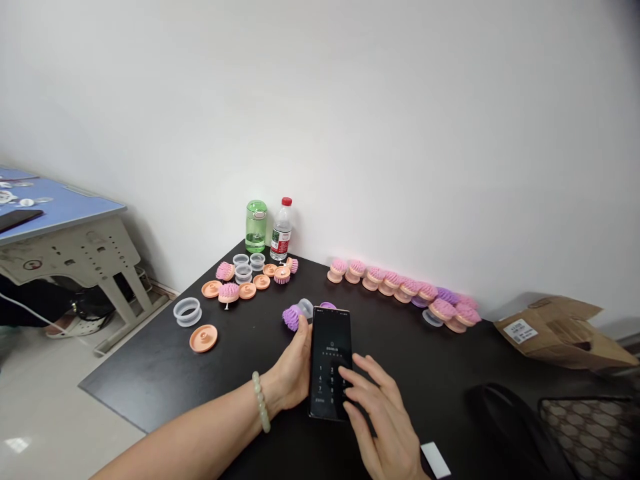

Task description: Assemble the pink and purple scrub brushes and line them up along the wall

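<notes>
My left hand [294, 367] is closed around the left side of a black smartphone [325, 387], whose screen shows a number keypad. A bead bracelet [261, 402] circles the left wrist. Over the phone's right side is my right hand [383, 413], fingers apart, the fingertips at or just above the keypad; contact cannot be told. Just behind the phone sits a purple bristled brush head [291, 317] beside a translucent ring [305, 307]. A purple part [327, 305] peeks out above the phone's top edge, partly hidden.
Pink brushes [390, 283] line the wall. Orange discs [203, 339] and clear rings [187, 311] lie at left, before a green bottle [256, 227] and a water bottle [281, 230]. At right are a cardboard box [555, 333], a black object [500, 420] and a white card [436, 460].
</notes>
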`<state>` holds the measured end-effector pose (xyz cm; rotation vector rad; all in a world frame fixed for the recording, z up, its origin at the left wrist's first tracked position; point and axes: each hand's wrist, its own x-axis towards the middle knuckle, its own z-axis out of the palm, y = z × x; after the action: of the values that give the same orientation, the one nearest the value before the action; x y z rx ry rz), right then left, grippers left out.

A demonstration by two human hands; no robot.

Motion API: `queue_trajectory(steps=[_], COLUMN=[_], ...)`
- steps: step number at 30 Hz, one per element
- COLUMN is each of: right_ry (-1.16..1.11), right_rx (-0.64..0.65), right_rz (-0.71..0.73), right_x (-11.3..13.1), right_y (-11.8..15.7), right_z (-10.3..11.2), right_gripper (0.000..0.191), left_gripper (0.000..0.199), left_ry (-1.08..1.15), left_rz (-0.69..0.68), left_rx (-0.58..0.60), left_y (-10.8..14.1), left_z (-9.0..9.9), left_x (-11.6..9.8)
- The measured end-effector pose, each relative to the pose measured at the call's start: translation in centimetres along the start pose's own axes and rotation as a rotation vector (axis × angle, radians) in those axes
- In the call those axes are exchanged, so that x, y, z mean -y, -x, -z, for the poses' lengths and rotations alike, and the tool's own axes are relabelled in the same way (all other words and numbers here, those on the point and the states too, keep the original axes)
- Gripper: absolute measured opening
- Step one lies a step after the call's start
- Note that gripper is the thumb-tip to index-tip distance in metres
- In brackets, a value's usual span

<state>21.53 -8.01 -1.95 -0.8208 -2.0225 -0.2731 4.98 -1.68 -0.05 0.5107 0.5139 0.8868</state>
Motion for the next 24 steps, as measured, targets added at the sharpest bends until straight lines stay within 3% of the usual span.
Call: queue_trajectory(steps=[6,11,24], right_ry=[0.001,0.036,0.004], right_rx=[0.142,0.158,0.131], right_rz=[0.065,0.082,0.053], right_x=[0.78,0.89,0.64], right_y=[-0.48,-0.71,-0.67], right_z=[-0.78,-0.91,-0.68], right_gripper=[0.015,0.021,0.017], left_gripper=[0.075,0.072,0.07], left_ry=[-0.015,-0.04,-0.02], left_rz=[-0.006,0.028,0.004], left_rx=[0.004,-0.056,0.014], left_y=[0.14,0.37,0.21], left_z=[-0.26,-0.51,-0.05], left_x=[-0.02,-0.23,0.02])
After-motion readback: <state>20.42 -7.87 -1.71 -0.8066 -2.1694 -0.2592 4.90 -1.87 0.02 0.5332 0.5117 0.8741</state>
